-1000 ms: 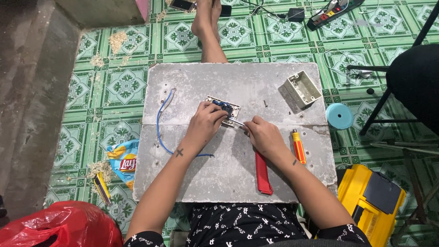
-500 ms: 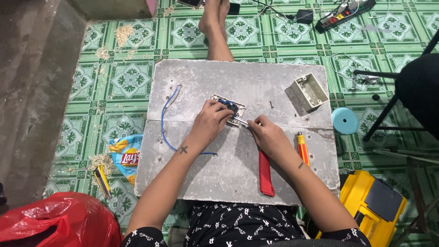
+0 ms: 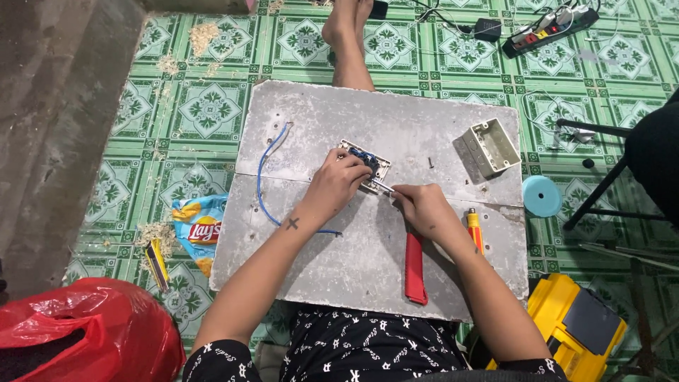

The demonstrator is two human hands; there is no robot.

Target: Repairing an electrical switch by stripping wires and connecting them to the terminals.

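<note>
Wiring work is in hand on a white rectangular switch plate (image 3: 365, 165) lying back-up on a grey, scuffed cement board (image 3: 396, 120) that rests across the person's lap. The left hand (image 3: 337, 182) is curled over the near-left edge of the plate, fingers pressing it down so that it cannot slide. The right hand (image 3: 420, 207) is clenched around a slim metal-shafted screwdriver (image 3: 382, 186), whose tip reaches from the right hand toward the plate's near corner — it looks set on a terminal screw, though the screw itself is too small to make out. A thin blue wire (image 3: 263, 185) loops away to the left of the left hand and curves back under the wrist; whether its end already sits in a terminal is hidden by the fingers. Just below the right hand lies a red-handled flat tool (image 3: 414, 269), and beside the right forearm a yellow-and-red pen-shaped tester (image 3: 474, 228). Beyond the right hand, well apart, sits a pale plastic wall box (image 3: 491, 146), open side up. By my reading the step is tightening or loosening a terminal — the next move calls for a steady plate, the blade seated square in the screw, and the wire held fully in.
</note>
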